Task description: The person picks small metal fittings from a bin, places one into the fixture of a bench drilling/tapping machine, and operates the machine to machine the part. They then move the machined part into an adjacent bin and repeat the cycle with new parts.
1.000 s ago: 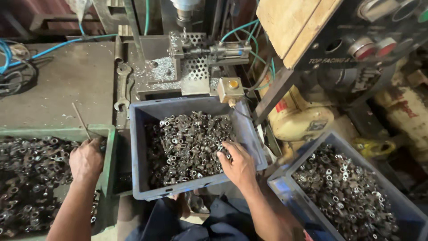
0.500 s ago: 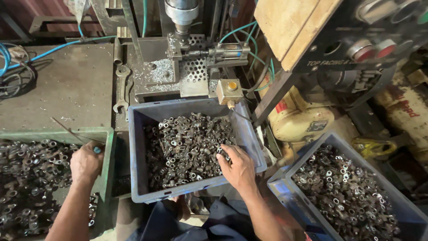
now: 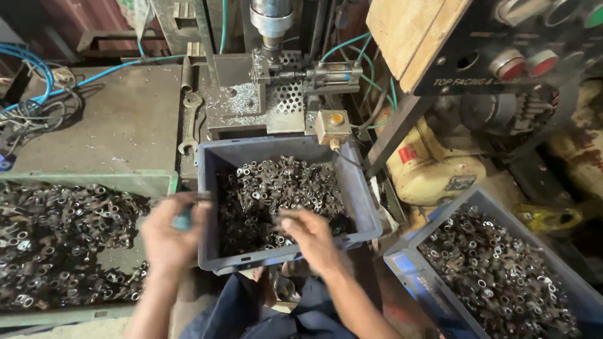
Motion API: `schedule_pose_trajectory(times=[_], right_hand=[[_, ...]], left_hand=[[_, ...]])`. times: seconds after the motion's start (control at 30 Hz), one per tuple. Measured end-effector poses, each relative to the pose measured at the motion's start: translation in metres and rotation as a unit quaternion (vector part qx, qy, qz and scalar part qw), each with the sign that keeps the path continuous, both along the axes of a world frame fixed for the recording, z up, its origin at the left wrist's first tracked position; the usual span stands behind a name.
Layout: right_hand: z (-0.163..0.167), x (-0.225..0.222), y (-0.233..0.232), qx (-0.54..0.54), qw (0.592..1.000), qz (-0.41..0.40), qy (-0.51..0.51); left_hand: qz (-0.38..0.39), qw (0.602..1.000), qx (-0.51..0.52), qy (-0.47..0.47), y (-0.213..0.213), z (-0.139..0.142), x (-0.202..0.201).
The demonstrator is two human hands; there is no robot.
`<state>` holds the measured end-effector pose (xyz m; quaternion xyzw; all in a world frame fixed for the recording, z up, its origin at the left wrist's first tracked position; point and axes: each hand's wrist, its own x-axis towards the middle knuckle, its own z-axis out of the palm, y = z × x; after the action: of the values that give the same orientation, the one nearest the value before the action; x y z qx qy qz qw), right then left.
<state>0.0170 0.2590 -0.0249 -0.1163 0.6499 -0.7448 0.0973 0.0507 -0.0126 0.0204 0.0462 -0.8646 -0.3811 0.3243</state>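
- The left hand (image 3: 168, 237) is blurred, curled at the near-left rim of the grey-blue bin (image 3: 363, 199); its fingers close round a small blue-handled tool (image 3: 183, 220).
- The right hand (image 3: 312, 238) reaches over the bin's near edge, fingers bent down onto the heap of small metal nuts (image 3: 276, 191); whether it pinches any cannot be told.
- Left of the left hand lies a green tray (image 3: 151, 182) of similar parts.
- Right of the right hand stands a second blue bin (image 3: 402, 263), also filled.
- Beyond both hands sits a drilling fixture (image 3: 282, 94), with a wrench (image 3: 190, 122) beside it.
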Motion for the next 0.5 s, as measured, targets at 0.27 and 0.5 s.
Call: schedule_pose_trajectory(times=[0.27,0.5], right_hand=[[-0.007,-0.011,-0.008,-0.341,0.914,0.102,-0.196],[0.001,-0.011,0.014,-0.307,0.928,0.017,-0.210]], left_hand=[[-0.190,0.950,-0.225,0.107,0.100,0.034,0.009],[-0.215,0.949,-0.228,0.040,0.091,0.013,0.014]])
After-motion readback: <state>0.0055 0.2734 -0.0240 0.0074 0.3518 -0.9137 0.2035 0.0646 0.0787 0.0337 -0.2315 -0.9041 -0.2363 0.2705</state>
